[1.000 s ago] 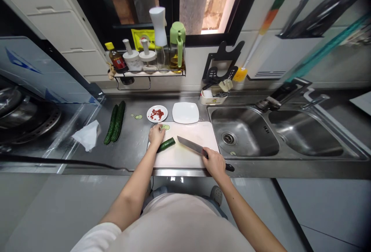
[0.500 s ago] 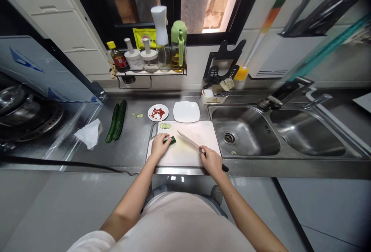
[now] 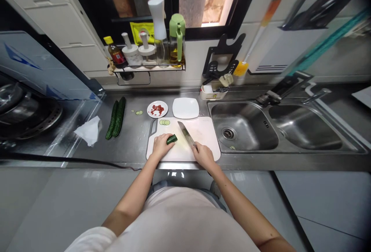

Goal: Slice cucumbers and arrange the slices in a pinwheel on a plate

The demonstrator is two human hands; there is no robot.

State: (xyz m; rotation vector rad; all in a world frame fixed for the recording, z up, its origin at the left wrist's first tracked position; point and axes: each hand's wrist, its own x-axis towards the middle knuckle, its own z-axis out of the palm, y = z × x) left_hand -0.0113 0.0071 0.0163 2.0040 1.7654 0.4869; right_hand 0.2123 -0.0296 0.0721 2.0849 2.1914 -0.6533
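Both hands are working apart: left hand is gripping a short cucumber piece on the white cutting board, right hand is clasping a knife. Blade is slanting away from the body, just right of the piece and apart from it; whether it is touching the board, I'm not able to tell.

Steel counter is running along the wall, double sink lying right of the board. Wire rack is carrying bottles and jars beyond. Two whole cucumbers are lying side by side, well left, near crumpled white paper. Square plate and round plate of red bits are crowding the board's far edge. Cucumber slices are overlapping at its far left.

Yellow-capped bottle is wearing a red label, print too small for reading.

Metal cookware is running out of sight at far left. Yellow packet is hiding partly behind jars. Knife handle is disappearing inside the right hand; left fingers are covering the piece's near end.
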